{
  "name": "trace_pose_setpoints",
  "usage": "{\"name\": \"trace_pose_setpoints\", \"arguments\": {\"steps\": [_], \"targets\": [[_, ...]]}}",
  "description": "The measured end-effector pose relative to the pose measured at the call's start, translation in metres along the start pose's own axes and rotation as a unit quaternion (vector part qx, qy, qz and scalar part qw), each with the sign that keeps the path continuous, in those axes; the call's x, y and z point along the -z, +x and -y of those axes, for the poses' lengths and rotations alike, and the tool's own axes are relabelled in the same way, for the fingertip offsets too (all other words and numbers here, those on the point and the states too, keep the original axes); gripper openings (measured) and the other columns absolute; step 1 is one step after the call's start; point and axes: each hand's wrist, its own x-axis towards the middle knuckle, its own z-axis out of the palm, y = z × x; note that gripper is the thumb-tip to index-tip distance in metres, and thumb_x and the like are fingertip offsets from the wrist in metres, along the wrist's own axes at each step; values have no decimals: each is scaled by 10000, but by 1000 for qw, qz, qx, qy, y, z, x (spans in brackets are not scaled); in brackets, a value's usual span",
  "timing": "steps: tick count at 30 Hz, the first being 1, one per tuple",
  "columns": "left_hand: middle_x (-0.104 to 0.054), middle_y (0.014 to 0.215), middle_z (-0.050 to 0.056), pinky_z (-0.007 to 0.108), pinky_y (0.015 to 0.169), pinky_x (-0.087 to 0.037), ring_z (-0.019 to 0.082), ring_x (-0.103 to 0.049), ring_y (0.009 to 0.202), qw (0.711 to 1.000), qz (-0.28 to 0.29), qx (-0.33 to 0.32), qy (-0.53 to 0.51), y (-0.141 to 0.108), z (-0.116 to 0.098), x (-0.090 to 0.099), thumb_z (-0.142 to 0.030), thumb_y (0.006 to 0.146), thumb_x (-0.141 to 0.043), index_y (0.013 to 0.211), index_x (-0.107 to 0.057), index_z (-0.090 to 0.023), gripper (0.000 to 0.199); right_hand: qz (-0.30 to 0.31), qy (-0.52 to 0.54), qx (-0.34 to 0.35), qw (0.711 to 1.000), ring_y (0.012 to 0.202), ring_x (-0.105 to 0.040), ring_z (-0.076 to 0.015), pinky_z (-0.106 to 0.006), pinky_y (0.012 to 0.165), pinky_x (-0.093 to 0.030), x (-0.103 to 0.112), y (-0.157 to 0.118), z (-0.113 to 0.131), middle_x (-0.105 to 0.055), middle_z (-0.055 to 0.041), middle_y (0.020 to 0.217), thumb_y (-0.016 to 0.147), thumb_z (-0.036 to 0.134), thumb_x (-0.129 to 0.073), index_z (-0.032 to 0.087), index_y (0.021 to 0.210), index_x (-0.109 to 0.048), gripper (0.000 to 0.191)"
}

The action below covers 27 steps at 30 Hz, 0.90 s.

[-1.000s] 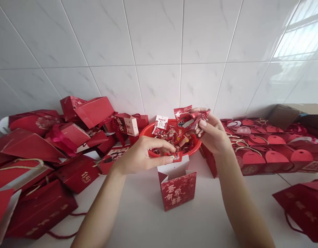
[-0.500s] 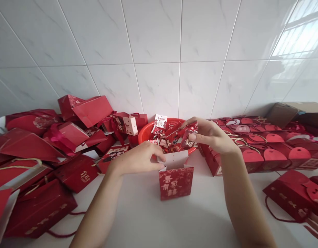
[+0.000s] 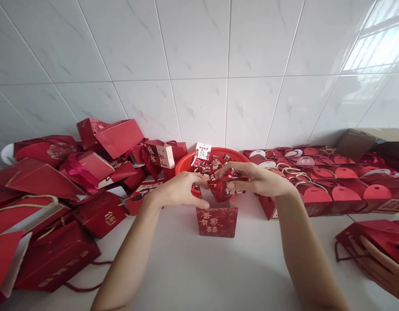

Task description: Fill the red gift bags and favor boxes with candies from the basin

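Note:
A red paper gift box [image 3: 216, 222] with pale gold characters stands upright on the table, its top open. My left hand [image 3: 178, 190] grips the box's left side near the rim, thumb at the front corner. Right above the opening, my right hand [image 3: 256, 179] is closed on red wrapped candies [image 3: 221, 189]; its fingertips are partly hidden behind them. Directly behind the box is an orange-red plastic basket [image 3: 183, 163] holding more small red packets and a white printed card [image 3: 202, 152].
Red gift boxes [image 3: 44, 179] lie heaped at the left. Rows of closed red boxes [image 3: 345, 195] stand at the right, near a cardboard carton [image 3: 358, 144]. Another person's hand [image 3: 381, 263] rests on a red box [image 3: 364, 233] at the right edge. A tiled wall bounds the back.
My right hand has moved left with the candies, from beside the box to over its opening. The box sits slightly further left and back. Another person's hand has come onto the far-right box.

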Motion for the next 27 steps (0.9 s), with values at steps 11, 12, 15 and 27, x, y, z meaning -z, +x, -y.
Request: {"name": "trace_pose_setpoints", "arguments": {"steps": [11, 12, 15, 27], "targets": [[-744, 996, 53, 373, 888, -534, 338, -687, 1033, 1000, -5, -23, -18, 0, -1, -1, -423, 628, -843, 857, -781, -246, 297, -132, -107, 8, 985, 647, -491, -134, -251, 544, -387, -20, 16, -20, -621, 7, 781, 769, 335, -810, 218, 875, -650, 225], [-745, 987, 58, 380, 880, -535, 343, -689, 1023, 1000, -6, -21, -13, 0, -1, -1, -426, 631, -842, 859, -779, -244, 299, -142, -121, 5, 983, 636, -469, -130, -249, 532, -359, -22, 19, -23, -596, 15, 752, 749, 337, -825, 216, 835, -629, 245], [-745, 1041, 78, 399, 869, -537, 363, -683, 1038, 1000, -14, -12, -10, 0, -2, -1, -422, 625, -848, 921, -786, -240, 353, -143, -152, -2, 978, 610, -417, -120, -249, 513, -294, -26, 24, -27, -529, 29, 686, 718, 382, -845, 212, 747, -583, 314], [-728, 1123, 69, 345, 822, -550, 339, -685, 1065, 1000, -17, 2, -12, -1, 1, -2, -445, 594, -867, 992, -799, -265, 442, -122, -74, -23, 989, 617, -553, -134, -262, 535, -419, -14, 13, -15, -698, -22, 846, 822, 385, -758, 213, 949, -740, 214]]}}
